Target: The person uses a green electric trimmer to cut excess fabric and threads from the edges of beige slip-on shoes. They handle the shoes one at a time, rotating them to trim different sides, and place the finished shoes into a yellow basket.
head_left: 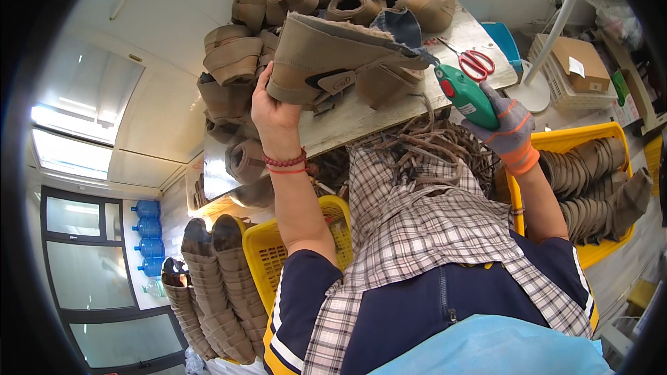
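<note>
My bare left hand (273, 112) grips a brown shoe upper (316, 52) with a fleecy lining, thumb and fingers on its lower left end, holding it above the table. My right hand (506, 128), in a grey and orange glove, is wrapped round a green handheld electric cutter (464, 92) with a red button. The cutter's tip meets the right end of the upper, by a dark blue flap; whether the blade touches the material I cannot tell. Brown trimmed strips (434, 149) lie heaped on my checked apron (424, 222).
Several shoe uppers (236, 59) are piled on the table (479, 35), with red-handled scissors (476, 66) behind the cutter. A yellow crate (590, 257) of stacked uppers stands right, another yellow basket (264, 250) left. Stacked uppers (219, 285) stand at lower left. A fan (556, 35) rises at far right.
</note>
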The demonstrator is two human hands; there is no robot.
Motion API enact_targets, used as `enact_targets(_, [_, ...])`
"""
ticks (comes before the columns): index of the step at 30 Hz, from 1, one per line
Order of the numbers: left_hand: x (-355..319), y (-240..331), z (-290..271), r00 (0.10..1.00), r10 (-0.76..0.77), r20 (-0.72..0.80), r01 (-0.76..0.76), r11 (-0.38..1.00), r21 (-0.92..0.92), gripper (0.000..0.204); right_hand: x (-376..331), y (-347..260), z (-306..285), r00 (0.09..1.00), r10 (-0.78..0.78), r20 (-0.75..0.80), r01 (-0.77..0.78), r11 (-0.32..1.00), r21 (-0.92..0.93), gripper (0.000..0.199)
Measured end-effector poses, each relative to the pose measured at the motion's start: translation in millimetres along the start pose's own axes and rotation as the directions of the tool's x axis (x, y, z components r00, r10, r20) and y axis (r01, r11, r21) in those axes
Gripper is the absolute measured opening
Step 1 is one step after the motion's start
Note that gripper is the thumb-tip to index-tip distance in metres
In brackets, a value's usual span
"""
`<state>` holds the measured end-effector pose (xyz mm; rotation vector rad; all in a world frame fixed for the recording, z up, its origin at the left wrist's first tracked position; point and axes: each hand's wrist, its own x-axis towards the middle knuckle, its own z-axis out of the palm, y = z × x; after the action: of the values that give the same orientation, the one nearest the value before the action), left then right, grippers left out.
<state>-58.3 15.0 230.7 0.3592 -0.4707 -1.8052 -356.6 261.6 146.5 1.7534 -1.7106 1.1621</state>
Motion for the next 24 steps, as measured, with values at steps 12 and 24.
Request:
enact_targets(12, [4,-20,-17,1.000,-0.010,0.001,0.010,0.992,0.123,0.023,-4,5,-1,0.997,-0.073,0.004,0.073,0.997,-0.009,0.067])
enact_targets(24, [-14,-29,-1,0.899,-0.369,0.237,0.411,0.897,-0.163,0.027,1,-7,-6,0.997,0.023,0.074,-0.036,0.984,0.173,0.065])
